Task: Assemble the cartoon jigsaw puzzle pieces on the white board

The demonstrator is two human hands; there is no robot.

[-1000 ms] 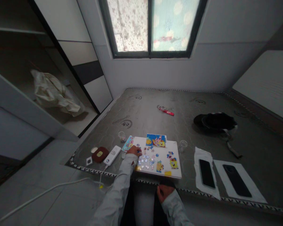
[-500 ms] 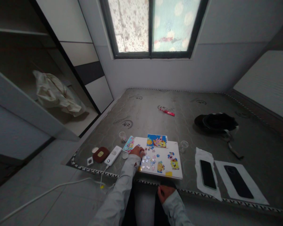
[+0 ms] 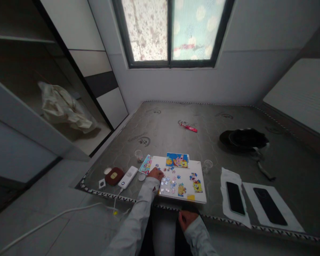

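A white puzzle board (image 3: 196,167) lies at the near edge of a grey mattress (image 3: 176,131). Several loose jigsaw pieces (image 3: 169,183) are scattered on it, with small joined clusters (image 3: 196,185) toward its right side. A colourful picture card (image 3: 177,159) rests on the board's far edge. My left hand (image 3: 156,174) lies on the board's left part among the pieces, fingers curled down; what they hold is too small to make out. My right hand (image 3: 186,218) rests closed below the mattress edge, in front of my lap.
Left of the board lie a small picture card (image 3: 145,164), a white power bank (image 3: 127,176) with a cable, and a dark red case (image 3: 113,175). Two phones (image 3: 234,197) (image 3: 269,206) on white cloths lie at the right. A black hat (image 3: 244,138) and a red wrapper (image 3: 188,126) sit farther back.
My left hand has shifted slightly to the right over the loose pieces. My right hand has stayed by my lap.
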